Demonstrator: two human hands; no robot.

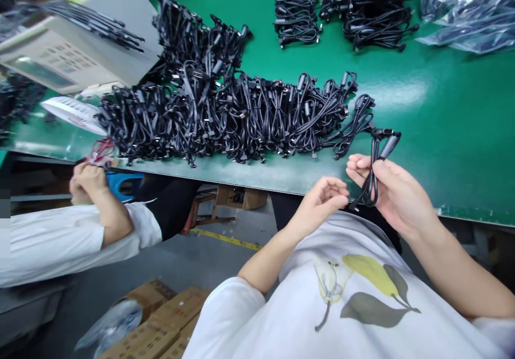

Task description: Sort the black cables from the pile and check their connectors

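Note:
My right hand (396, 190) pinches a folded black cable bundle (375, 168) over the front edge of the green table. The bundle hangs tilted, its plug end up and its loops down by the palm. Just left of it, my left hand (324, 200) is held with fingers loosely curled and apart, nothing visible in it. Beyond my hands, a long row of black cable bundles (257, 112) lies heaped along the table. One cable bundle (354, 125) sits at the row's right end, close to the one I hold.
Stacked cable bundles (378, 13) and clear plastic bags (475, 10) lie at the back right. A beige device with a keypad (68, 53) stands at the left. A co-worker's hands (90, 182) are at the table edge there. Cardboard boxes (169, 319) stand on the floor.

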